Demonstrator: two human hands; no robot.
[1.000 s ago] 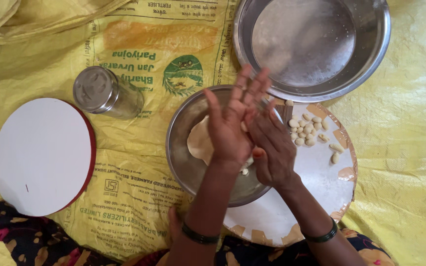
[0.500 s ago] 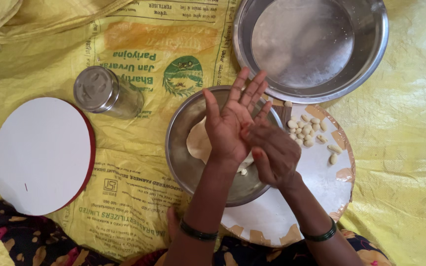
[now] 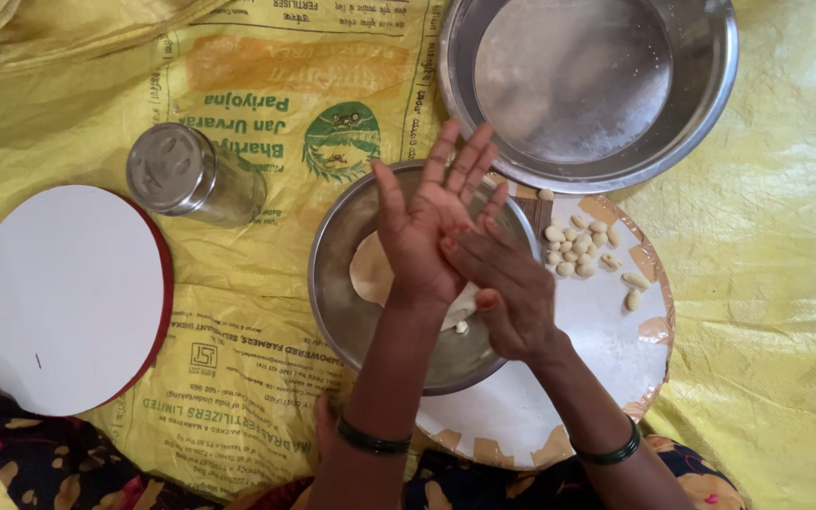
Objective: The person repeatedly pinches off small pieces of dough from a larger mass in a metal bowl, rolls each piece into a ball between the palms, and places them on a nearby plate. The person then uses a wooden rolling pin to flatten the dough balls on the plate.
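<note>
Your left hand (image 3: 424,227) is open flat, fingers spread, and your right hand (image 3: 507,288) presses its fingers across that palm, mid-frame over the steel bowl (image 3: 332,283) of dough (image 3: 370,269); I'd keep rolling lightly and evenly

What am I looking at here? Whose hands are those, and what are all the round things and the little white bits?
The picture comes from a camera worn on a person's head, looking straight down, so the two arms reaching in from the bottom are that person's own. The left hand is open, palm up, and the right hand presses against it, as if rubbing or rolling something between them; what is between them is hidden. Under the hands is a small steel bowl with pale dough in it. It sits on a round white board that holds a heap of small pale dough pieces. Above is a large steel pan. To the left are a steel jar, a red-edged white disc and a yellow printed sack underneath.
</note>
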